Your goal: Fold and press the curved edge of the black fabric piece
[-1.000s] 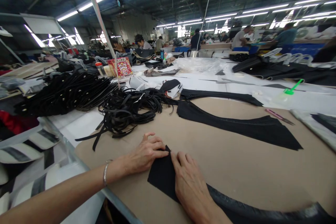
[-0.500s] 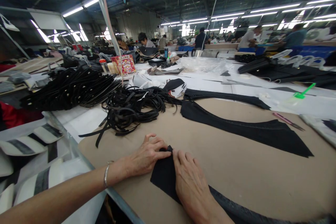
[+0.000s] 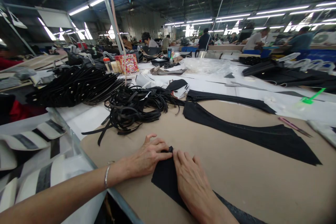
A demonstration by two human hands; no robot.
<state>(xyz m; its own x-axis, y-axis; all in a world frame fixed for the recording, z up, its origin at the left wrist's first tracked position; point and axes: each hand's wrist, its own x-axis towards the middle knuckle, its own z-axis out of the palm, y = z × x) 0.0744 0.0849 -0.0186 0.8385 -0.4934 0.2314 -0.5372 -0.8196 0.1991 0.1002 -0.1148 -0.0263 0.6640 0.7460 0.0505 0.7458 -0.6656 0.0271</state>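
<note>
Bench [image 3: 249,175]: black strips [image 3: 126,113] piled.
Black panel [image 3: 164,178]: corner touched by left hand [image 3: 149,155], grip unclear; partly covered by flat right hand [image 3: 193,182].

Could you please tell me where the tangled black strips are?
In the head view, the strips lie left of centre, beyond the left hand, beside the black pile.

Seeing matt, fabric-looking black on the cut piece [image 3: 165,178] down at 6 o'clock, with a slightly leathery sheen along its band [image 3: 233,208] toward 5. Would call the tan board [image 3: 249,178] between 4 and 5 smooth and dull. Getting a soft, leather-like gloss off the black strips [image 3: 126,113] near 9. Shiny silvery metal for the bracelet [image 3: 106,176] between 7 and 8, crinkly clear plastic for the sheeting [image 3: 207,64] at 2, tbh pretty glossy.
</note>
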